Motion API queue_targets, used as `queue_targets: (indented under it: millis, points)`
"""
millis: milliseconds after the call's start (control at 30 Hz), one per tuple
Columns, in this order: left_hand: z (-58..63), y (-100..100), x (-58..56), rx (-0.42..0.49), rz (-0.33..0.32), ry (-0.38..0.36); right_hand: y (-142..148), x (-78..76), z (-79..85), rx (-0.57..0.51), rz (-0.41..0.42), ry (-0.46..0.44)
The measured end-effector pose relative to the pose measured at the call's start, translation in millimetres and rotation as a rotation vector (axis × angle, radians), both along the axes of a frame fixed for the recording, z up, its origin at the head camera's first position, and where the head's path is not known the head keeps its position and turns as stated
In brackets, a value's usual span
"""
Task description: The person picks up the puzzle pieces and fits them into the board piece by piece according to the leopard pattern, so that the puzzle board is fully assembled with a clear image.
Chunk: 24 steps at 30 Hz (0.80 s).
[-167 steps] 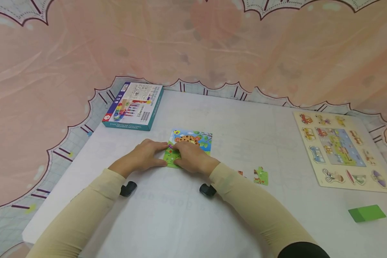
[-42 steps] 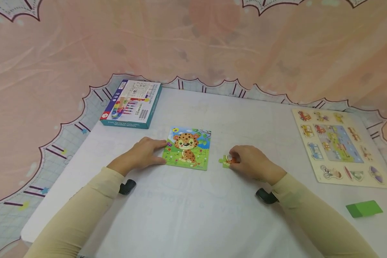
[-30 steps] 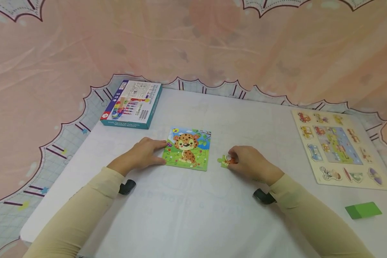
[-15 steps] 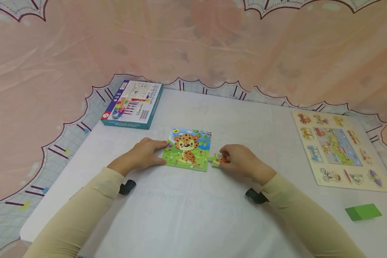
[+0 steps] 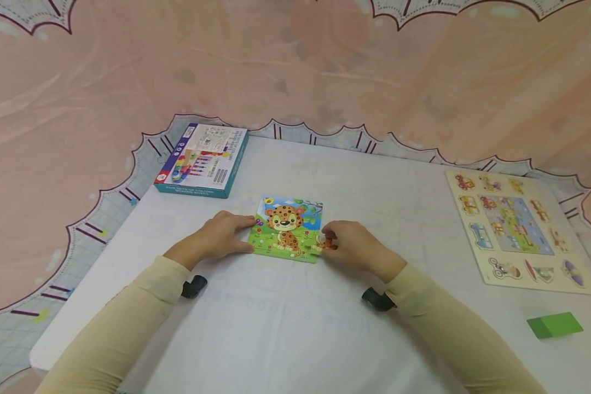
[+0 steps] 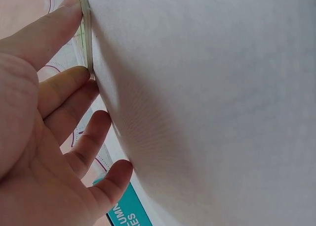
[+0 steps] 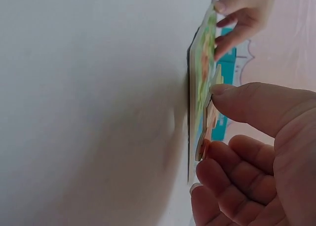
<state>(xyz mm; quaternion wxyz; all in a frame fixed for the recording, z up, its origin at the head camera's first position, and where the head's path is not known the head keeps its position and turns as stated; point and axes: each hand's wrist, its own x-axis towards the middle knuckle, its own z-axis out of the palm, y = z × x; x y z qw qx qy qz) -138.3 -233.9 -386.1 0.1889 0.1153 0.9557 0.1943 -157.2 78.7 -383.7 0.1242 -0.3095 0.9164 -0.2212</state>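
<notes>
A square jigsaw puzzle [image 5: 288,232] with a leopard cub picture lies on the white table. My left hand [image 5: 219,232] rests at its left side; in the left wrist view the fingers are spread, with the thumb and index fingertips touching the puzzle's edge [image 6: 89,43]. My right hand [image 5: 359,243] pinches an orange-and-green puzzle piece [image 5: 329,244] between thumb and fingers. In the head view, the piece's left end overlaps the puzzle's lower right edge. From the right wrist view, the held piece [image 7: 210,119] appears raised and tilted above the puzzle.
A teal-sided box [image 5: 202,158] lies behind on the left. On the right lie a cream peg puzzle board [image 5: 502,268] and, nearer, a green block [image 5: 555,325]. A patterned pink curtain [image 5: 295,71] hangs beyond the table's back edge.
The right hand has left the puzzle, picked up the piece on the right and carried it leftward to the puzzle's lower right edge. The left hand has stayed at the puzzle's left side.
</notes>
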Motion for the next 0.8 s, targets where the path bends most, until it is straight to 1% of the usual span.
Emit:
queue_targets:
  millis: [267,533,800]
  points:
    - [-0.3,0,0.1,-0.001,-0.004,0.002,-9,-0.1,-0.6,-0.017,0.051,0.033]
    - [0.5,0,0.6,0.000,-0.006,0.007,-19,-0.5,-5.0,-0.034,0.063,0.053]
    - [0.6,-1,0.9,0.005,-0.017,0.016,-30,1.0,-6.6,-0.010,0.079,0.047]
